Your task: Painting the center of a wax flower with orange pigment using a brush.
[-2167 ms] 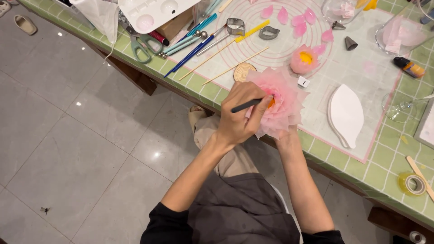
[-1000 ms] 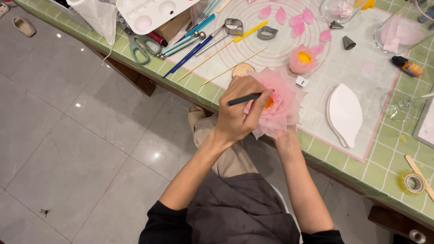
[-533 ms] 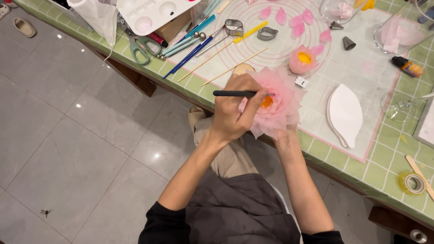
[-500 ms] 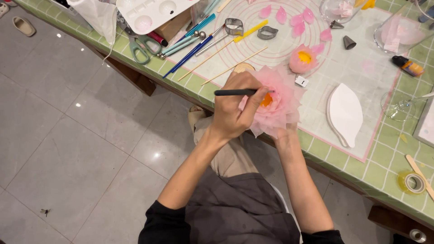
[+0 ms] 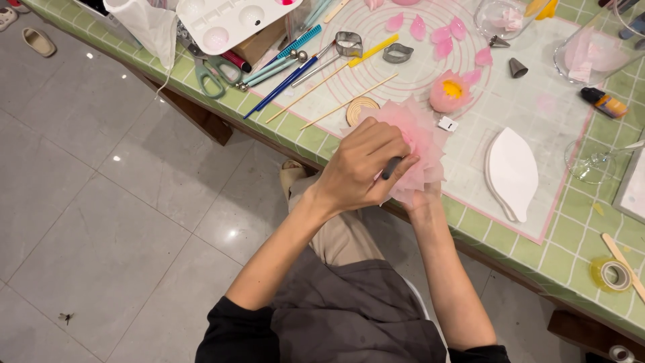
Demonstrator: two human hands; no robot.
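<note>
Left hand (image 5: 359, 168) is curled tight round a dark tool (image 5: 391, 168), fingers closed on it, tip buried in the big pink flower (image 5: 416, 144). That flower sits just off the near edge of the desk (image 5: 571, 255), propped from below by the right hand (image 5: 420, 198); its fingers are hidden under the petals, so I can't tell how they grip, only that they seem to carry the bloom.

How far along? By my reckoning, well on: the flower is already full, many layers of petals in place, and the work looks like detail at the centre. A smaller flower (image 5: 449, 94) with a yellow heart rests on the mat, loose petals (image 5: 440, 33) beside it unused, so there may be more to add.

Against half a second ago: the tool then lay flat, pointing away to the left across the knuckles; now it is swung round and pointed down into the bloom, and the orange centre that showed then is covered by the hand. The flower has barely shifted.
</note>
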